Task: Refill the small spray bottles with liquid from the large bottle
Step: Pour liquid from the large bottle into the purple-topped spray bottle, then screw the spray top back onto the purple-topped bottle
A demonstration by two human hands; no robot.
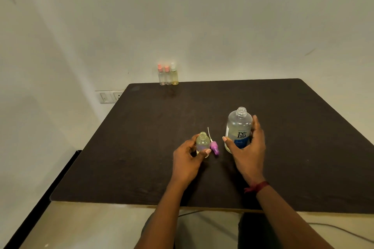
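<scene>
A small clear spray bottle [203, 142] stands uncapped on the dark table [141, 157]; my left hand [187, 160] grips it from the left with thumb and fingers around its body. Its purple spray cap [214, 147], white tube pointing away, lies on the table just right of it. The large clear bottle [238, 127] with a blue and white label stands open, without a cap. My right hand [247, 147] wraps around its lower half, thumb on the left side and fingers on the right.
Three small spray bottles [168, 76], two with pink caps and one with a white cap, stand in a row at the table's far edge by the wall. A wall socket [110, 96] sits left of the table. A cable [334, 228] runs along the floor.
</scene>
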